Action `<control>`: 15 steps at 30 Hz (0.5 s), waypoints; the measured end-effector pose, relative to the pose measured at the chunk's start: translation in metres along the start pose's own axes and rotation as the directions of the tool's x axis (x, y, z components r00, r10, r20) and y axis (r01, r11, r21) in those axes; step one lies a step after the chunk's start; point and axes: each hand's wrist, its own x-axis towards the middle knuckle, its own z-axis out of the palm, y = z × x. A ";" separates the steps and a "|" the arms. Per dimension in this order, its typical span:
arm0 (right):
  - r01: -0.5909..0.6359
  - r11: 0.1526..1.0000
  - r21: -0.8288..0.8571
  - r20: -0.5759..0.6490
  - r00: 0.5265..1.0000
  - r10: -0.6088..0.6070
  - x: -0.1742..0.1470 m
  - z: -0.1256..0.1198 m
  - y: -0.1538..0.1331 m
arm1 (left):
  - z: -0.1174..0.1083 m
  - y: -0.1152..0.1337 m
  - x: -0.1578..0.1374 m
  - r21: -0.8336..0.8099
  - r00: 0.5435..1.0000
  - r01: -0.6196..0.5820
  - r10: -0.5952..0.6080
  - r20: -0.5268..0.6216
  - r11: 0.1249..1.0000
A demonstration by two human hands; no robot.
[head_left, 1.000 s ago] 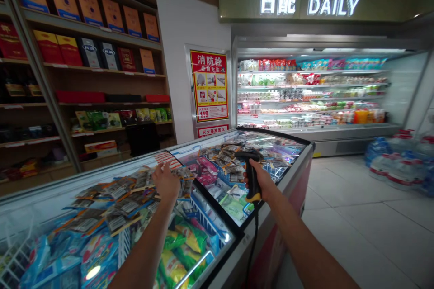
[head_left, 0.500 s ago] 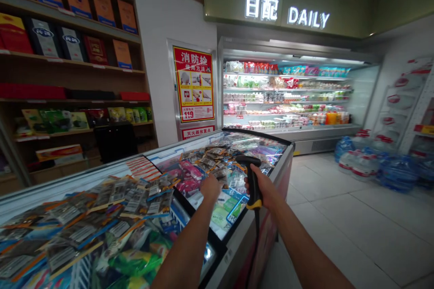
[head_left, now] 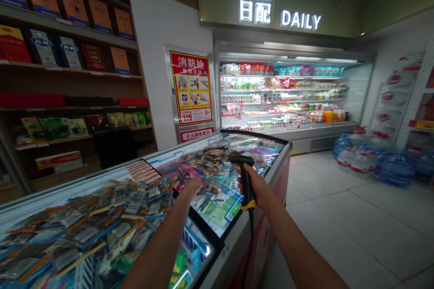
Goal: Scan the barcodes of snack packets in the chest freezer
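My right hand [head_left: 256,185] is wrapped round the grip of a black and yellow barcode scanner [head_left: 247,182], held upright over the freezer's right edge, its cord hanging down. My left hand [head_left: 194,186] is closed on the edge of a small snack packet [head_left: 213,187] above the glass lid; its fingertips are partly hidden. Beyond both hands lies a heap of similar packets [head_left: 212,158] on the far lid. Many more packets [head_left: 81,230], with white labels and orange or blue edges, cover the near left lid. Pink bags [head_left: 185,175] show beside my left hand.
The chest freezer [head_left: 271,169] has a raised rim and a dark lid frame. Shelves with boxes [head_left: 101,13] stand at left, and a lit dairy cooler [head_left: 285,94] at the back. Large water bottles [head_left: 396,169] stand on the tiled floor [head_left: 339,225] at right.
My left hand has moved left and slightly down, drawing a packet away from the far heap. The scanner in my right hand has shifted a little left in view.
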 end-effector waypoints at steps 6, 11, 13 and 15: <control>-0.011 1.000 0.017 0.059 0.998 0.010 -0.014 0.012 0.002 | -0.035 -0.004 -0.022 -0.083 0.999 -0.005 0.008 0.041 0.997; -0.027 1.000 0.014 0.138 0.990 0.025 -0.024 0.021 0.007 | -0.028 -0.008 -0.016 -0.195 0.989 -0.111 0.089 -0.118 0.974; -0.040 0.999 0.004 0.171 0.985 0.039 -0.026 0.023 0.009 | -0.023 -0.008 -0.012 -0.269 0.980 -0.155 0.113 -0.165 0.951; -0.054 0.999 -0.005 0.193 0.980 0.054 -0.028 0.025 0.012 | -0.019 -0.007 -0.008 -0.323 0.970 -0.195 0.134 -0.201 0.926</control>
